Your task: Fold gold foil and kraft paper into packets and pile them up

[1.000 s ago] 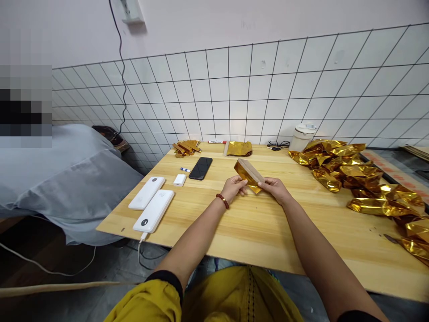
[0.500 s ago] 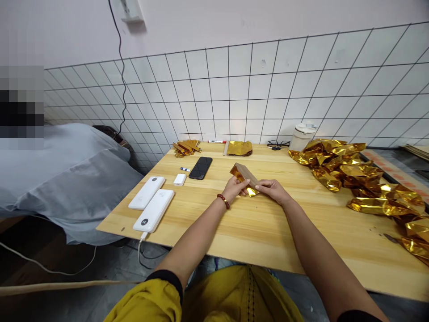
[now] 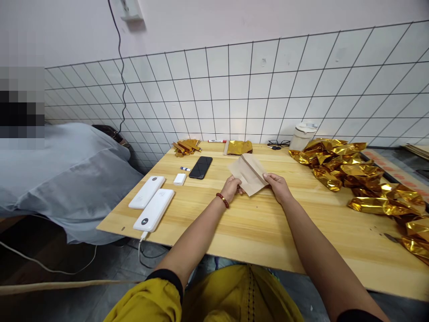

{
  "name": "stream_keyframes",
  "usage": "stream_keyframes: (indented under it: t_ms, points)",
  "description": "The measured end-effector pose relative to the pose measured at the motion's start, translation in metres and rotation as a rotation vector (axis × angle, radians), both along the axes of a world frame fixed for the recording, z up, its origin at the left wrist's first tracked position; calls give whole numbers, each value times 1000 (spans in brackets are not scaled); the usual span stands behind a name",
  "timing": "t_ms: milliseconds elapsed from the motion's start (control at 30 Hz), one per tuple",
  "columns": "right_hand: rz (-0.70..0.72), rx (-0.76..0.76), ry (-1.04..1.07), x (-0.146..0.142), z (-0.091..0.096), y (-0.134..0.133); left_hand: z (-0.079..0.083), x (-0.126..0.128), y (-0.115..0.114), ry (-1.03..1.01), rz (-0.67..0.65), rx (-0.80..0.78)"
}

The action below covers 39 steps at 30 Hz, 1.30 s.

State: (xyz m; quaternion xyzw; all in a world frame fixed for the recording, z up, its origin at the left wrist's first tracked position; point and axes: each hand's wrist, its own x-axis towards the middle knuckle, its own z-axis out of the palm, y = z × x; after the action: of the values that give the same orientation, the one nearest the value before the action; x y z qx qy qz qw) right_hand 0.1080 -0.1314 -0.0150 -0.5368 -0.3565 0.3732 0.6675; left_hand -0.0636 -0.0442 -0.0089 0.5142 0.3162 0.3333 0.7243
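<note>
A creased sheet of foil paper (image 3: 250,175), brown side up, is spread between my hands just above or on the wooden table; I cannot tell which. My left hand (image 3: 232,188), with a beaded bracelet at the wrist, pinches its lower left edge. At the right edge, my right hand (image 3: 277,185) grips it between thumb and fingers. A stack of gold foil sheets (image 3: 240,147) lies behind it. Off to the right, folded gold foil pieces (image 3: 348,167) form a long heap.
Left of my hands are a black phone (image 3: 200,167), a small white charger (image 3: 180,179) and two white power banks (image 3: 153,210). Gold strips (image 3: 187,146), a marker (image 3: 217,141), glasses (image 3: 278,144) and a lidded white cup (image 3: 302,136) stand or lie along the wall. Grey cloth (image 3: 63,174) drapes at left.
The sheet was folded over with some gold showing; now it lies opened out, brown face up. My hands have moved slightly apart, both still holding it.
</note>
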Motion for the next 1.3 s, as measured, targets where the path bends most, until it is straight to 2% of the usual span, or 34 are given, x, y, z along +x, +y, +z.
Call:
stream_keyframes:
  t_ms: [233, 433, 633, 700, 800, 1000, 1133, 1300]
  points:
    - [-176, 33, 56, 6, -3, 4, -1, -1, 1, -17, -14, 13]
    - [-216, 44, -110, 12, -11, 7, 10, -6, -3, -87, -93, -8]
    - [-228, 36, -33, 9, -8, 7, 16, -10, -4, -217, -127, -60]
    - [-176, 36, -1, 7, -5, 4, 15, -10, -3, -235, -123, -40]
    - [-22, 16, 25, 3, 1, 0, 11, -9, -3, -212, -126, 21]
    - [188, -28, -4, -2, 9, -8, 12, -8, -8, -151, -225, 124]
    - [264, -18, -13, 0, 9, -12, 15, -8, -12, -200, -216, 122]
    - [301, -43, -72, 0, 8, -11, 14, -9, -13, -145, -201, 87]
